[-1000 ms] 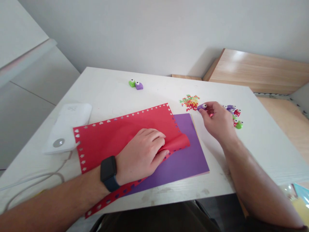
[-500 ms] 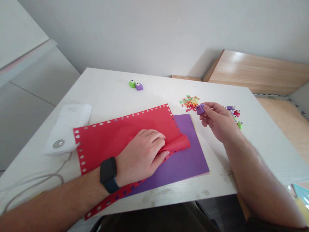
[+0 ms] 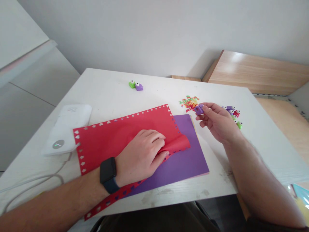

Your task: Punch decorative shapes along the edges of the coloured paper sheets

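My left hand [image 3: 142,154], with a dark watch on its wrist, pinches the near edge of a red sheet of paper [image 3: 103,141] and bends it up there. Star, heart and flower shaped holes run along the red sheet's edges. Under it lies a purple sheet [image 3: 185,161] with other sheets below. Raised over the table right of the papers, my right hand [image 3: 214,119] holds a small purple paper punch [image 3: 199,109] between thumb and fingers. Just beyond this punch is a heap of tiny coloured paper cutouts [image 3: 189,102].
Several more paper punches [image 3: 236,113] stand behind my right hand. A green punch [image 3: 131,84] and a purple punch [image 3: 139,86] sit together near the table's back edge. At the left lies a white device [image 3: 70,125] with a cable [image 3: 51,174]. A wooden panel [image 3: 260,71] rises beyond the table.
My right hand has shifted very slightly left with the purple paper punch in it. My left hand and the red sheet stay put. Small lights now show on the white device.
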The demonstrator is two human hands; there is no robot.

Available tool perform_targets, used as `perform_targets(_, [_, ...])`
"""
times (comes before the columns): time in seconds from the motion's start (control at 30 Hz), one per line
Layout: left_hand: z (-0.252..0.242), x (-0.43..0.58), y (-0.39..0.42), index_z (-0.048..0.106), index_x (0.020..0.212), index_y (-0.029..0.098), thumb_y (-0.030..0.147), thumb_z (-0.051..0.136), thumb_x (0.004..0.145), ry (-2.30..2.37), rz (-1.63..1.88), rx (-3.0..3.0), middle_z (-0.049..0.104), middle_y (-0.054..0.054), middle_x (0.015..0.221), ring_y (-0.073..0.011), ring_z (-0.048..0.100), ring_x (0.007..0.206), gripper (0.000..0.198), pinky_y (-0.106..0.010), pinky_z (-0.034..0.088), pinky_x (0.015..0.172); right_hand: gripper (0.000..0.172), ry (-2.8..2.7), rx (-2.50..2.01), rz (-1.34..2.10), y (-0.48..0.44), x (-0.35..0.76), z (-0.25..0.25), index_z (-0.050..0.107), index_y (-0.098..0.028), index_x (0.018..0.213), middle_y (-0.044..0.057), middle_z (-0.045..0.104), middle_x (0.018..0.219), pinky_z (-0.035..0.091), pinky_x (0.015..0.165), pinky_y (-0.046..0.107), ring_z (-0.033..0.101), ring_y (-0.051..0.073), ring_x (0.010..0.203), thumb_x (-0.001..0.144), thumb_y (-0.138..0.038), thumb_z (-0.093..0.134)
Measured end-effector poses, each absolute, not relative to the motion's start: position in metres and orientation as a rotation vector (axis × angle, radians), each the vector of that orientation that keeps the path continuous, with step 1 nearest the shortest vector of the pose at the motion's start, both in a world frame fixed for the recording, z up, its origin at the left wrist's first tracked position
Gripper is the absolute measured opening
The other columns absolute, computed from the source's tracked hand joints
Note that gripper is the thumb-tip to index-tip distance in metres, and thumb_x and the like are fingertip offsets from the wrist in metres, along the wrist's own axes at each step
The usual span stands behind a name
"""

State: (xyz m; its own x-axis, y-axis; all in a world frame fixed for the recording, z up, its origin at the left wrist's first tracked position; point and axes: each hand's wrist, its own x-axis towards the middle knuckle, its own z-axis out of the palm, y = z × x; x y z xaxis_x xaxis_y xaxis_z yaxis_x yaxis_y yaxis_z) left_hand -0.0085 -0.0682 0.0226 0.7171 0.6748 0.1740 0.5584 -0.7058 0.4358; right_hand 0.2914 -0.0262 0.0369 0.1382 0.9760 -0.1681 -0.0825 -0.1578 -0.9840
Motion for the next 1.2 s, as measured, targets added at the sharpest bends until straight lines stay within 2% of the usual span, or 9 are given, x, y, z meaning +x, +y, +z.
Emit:
perform_targets(0.1, [0.023, -0.009, -0.069, 0.069, 0.102, 0.018, 0.034, 0.058, 0.105, 0.955, 0.466, 2.568, 0.073, -0.01, 0.119, -0.0279, 0.065, 0.114, 0.02, -0.049, 0.051, 0.103, 0.04, -0.989, -1.358, 1.209, -0.024, 0.293, 0.034, 0.071, -0.025, 0.107, 0.002, 0.072, 0.095, 0.049, 0.056, 0.025, 0.071, 0.017, 0.081, 0.079, -0.046, 0.09])
perform_targets(0.37, [0.023, -0.009, -0.069, 0.068, 0.102, 0.017, 0.034, 0.057, 0.106, 0.948, 0.477, 2.576, 0.073, -0.011, 0.119, -0.0282, 0.065, 0.115, 0.021, -0.049, 0.051, 0.104, 0.037, -1.173, -1.397, 1.085, -0.02, 0.299, 0.024, 0.074, -0.024, 0.109, 0.003, 0.075, 0.1, 0.052, 0.072, 0.029, 0.066, 0.016, 0.089, 0.08, -0.042, 0.089])
perform_targets(0.53, [0.023, -0.01, -0.068, 0.068, 0.103, 0.017, 0.035, 0.056, 0.106, 0.95, 0.464, 2.568, 0.072, -0.01, 0.12, -0.0278, 0.064, 0.114, 0.023, -0.049, 0.05, 0.104, 0.04, -1.203, -1.411, 1.067, -0.019, 0.3, 0.021, 0.069, -0.025, 0.11, 0.002, 0.075, 0.091, 0.046, 0.063, 0.028, 0.065, 0.017, 0.084, 0.08, -0.043, 0.089])
perform_targets(0.7, [0.023, -0.009, -0.068, 0.068, 0.102, 0.017, 0.034, 0.056, 0.106, 0.952, 0.446, 2.562, 0.072, -0.01, 0.12, -0.0282, 0.064, 0.115, 0.021, -0.05, 0.05, 0.105, 0.042, -1.123, -1.389, 1.208, -0.023, 0.295, 0.027, 0.066, -0.027, 0.113, -0.003, 0.069, 0.081, 0.039, 0.056, 0.026, 0.059, 0.013, 0.069, 0.081, -0.041, 0.09])
perform_targets(0.83, [0.023, -0.008, -0.067, 0.068, 0.104, 0.016, 0.034, 0.056, 0.106, 0.954, 0.449, 2.565, 0.072, -0.011, 0.12, -0.0284, 0.064, 0.115, 0.022, -0.05, 0.05, 0.104, 0.039, -1.013, -1.326, 1.31, -0.024, 0.291, 0.033, 0.069, -0.027, 0.108, -0.002, 0.069, 0.086, 0.041, 0.057, 0.025, 0.06, 0.012, 0.071, 0.078, -0.038, 0.092])
perform_targets(1.0, [0.024, -0.009, -0.068, 0.069, 0.102, 0.016, 0.035, 0.055, 0.106, 0.958, 0.447, 2.566, 0.073, -0.011, 0.12, -0.0289, 0.064, 0.115, 0.024, -0.051, 0.051, 0.104, 0.031, -0.966, -1.289, 1.349, -0.023, 0.29, 0.03, 0.068, -0.028, 0.102, -0.003, 0.068, 0.088, 0.043, 0.057, 0.024, 0.06, 0.011, 0.071, 0.084, -0.045, 0.087])
perform_targets(1.1, [0.024, -0.01, -0.069, 0.068, 0.101, 0.016, 0.034, 0.056, 0.106, 0.953, 0.449, 2.566, 0.073, -0.011, 0.12, -0.0289, 0.065, 0.115, 0.022, -0.051, 0.051, 0.104, 0.034, -0.965, -1.291, 1.336, -0.021, 0.291, 0.027, 0.07, -0.028, 0.106, -0.002, 0.071, 0.091, 0.045, 0.059, 0.025, 0.062, 0.012, 0.074, 0.081, -0.042, 0.089])
perform_targets(1.2, [0.023, -0.01, -0.069, 0.068, 0.101, 0.017, 0.034, 0.056, 0.106, 0.953, 0.452, 2.567, 0.073, -0.011, 0.121, -0.0288, 0.064, 0.116, 0.022, -0.051, 0.05, 0.105, 0.032, -0.97, -1.307, 1.335, -0.02, 0.292, 0.024, 0.075, -0.024, 0.103, 0.0, 0.072, 0.091, 0.048, 0.064, 0.026, 0.062, 0.012, 0.075, 0.08, -0.038, 0.091])
